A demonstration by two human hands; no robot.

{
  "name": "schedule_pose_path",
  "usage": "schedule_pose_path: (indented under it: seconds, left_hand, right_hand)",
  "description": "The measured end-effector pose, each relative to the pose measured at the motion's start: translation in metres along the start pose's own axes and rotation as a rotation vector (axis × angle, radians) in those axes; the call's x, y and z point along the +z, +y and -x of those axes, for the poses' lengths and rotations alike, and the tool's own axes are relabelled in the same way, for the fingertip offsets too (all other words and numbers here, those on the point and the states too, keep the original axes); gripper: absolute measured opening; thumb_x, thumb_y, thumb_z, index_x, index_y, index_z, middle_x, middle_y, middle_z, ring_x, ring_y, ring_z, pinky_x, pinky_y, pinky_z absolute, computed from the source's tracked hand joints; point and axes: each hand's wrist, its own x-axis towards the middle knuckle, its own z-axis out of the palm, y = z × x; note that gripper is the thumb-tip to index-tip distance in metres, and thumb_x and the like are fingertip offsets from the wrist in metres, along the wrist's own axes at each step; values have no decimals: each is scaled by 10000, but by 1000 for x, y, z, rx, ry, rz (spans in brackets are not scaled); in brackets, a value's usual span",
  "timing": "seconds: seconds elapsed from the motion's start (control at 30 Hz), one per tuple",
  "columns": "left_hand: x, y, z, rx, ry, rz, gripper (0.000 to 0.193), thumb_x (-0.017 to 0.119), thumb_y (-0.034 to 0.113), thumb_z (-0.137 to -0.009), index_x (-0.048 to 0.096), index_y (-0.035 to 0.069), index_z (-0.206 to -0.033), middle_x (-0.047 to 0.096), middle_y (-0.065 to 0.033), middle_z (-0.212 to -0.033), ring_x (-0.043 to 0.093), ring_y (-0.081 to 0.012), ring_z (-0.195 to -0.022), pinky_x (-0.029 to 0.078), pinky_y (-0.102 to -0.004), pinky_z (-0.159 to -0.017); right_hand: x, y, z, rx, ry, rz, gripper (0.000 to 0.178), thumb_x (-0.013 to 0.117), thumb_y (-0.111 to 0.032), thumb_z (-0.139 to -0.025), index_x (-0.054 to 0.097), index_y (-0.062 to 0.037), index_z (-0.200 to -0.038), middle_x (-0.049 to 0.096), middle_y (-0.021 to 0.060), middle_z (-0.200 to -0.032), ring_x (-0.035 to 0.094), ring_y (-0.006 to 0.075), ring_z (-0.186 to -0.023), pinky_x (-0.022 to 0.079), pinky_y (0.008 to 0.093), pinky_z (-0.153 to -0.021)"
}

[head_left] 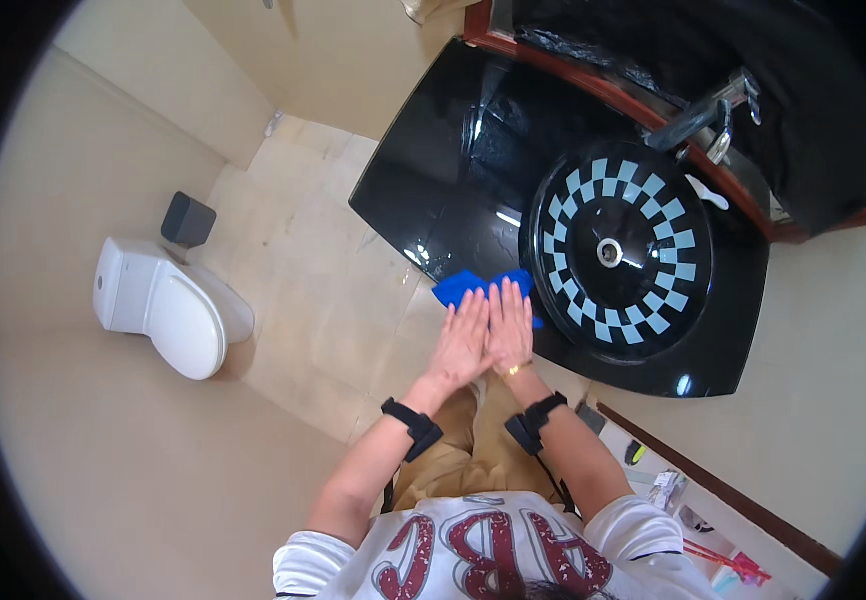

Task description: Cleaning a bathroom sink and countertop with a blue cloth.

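Observation:
A blue cloth (461, 285) lies at the front edge of a glossy black countertop (423, 190), left of the round basin. My left hand (463, 342) rests flat over the cloth with its fingers stretched out. Close beside it is my right hand (509, 330), also flat on the cloth, fingers straight and pointing away from me. The hands touch near the thumbs. Under my fingers, part of the cloth is hidden. The black basin (608, 205) has a ring of light blue checks and a metal drain (609, 252) in its middle.
Behind the basin stands a chrome faucet (698, 125), with a white brush-like item (707, 192) by the basin's rim. Wet streaks and glare show on the counter. A white toilet (188, 325) and a dark bin (189, 219) stand at left. Shelves with small items (668, 490) are at lower right.

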Motion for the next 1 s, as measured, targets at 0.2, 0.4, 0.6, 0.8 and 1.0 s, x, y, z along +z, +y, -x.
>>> schedule_pose_path:
  seconds: [0.2, 0.4, 0.6, 0.8, 1.0]
  left_hand:
    - [-8, 3, -11, -1, -94, -1, 848, 507, 507, -761, 182, -25, -1335, 143, -186, -1405, 88, -305, -1316, 89, -451, -1050]
    - [-27, -22, -54, -27, -87, -68, 840, 485, 520, -770, 172, -9, -1344, 143, -180, -1407, 90, -300, -1316, 95, -450, -1050]
    - [-59, -49, -126, -20, -99, -61, 840, 461, 541, -778, 166, -2, -1348, 136, -180, -1408, 84, -302, -1316, 101, -449, -1051]
    - [-64, -70, -124, 104, -51, -101, 767, 531, 431, -745, 281, -51, -1288, 189, -198, -1386, 154, -320, -1298, 156, -460, -1036]
    - [-99, -92, -49, 45, -188, 117, 853, 666, 393, -663, 272, -22, -1297, 200, -181, -1386, 151, -313, -1301, 175, -451, -1033]
  right_hand:
    - [-1, -13, -4, 127, 7, 21, 504, 393, -266, -865, 299, -45, -1308, 255, 161, -1371, 208, 291, -1287, 151, 430, -1038]
    - [13, -19, -57, 211, 39, 52, 555, 353, -331, -871, 240, -54, -1339, 169, 150, -1406, 123, 278, -1313, 101, 416, -1052]
    - [20, -4, -136, 201, 15, 197, 567, 315, -345, -867, 213, -62, -1347, 118, 152, -1420, 64, 275, -1325, 44, 415, -1056]
    - [15, -7, -143, 147, -22, 55, 569, 380, -291, -839, 241, -46, -1334, 167, 173, -1401, 118, 303, -1311, 66, 430, -1057]
    - [10, -51, -109, -48, -167, -157, 647, 556, -213, -737, 297, -28, -1301, 230, 196, -1369, 188, 330, -1286, 137, 467, -1034]
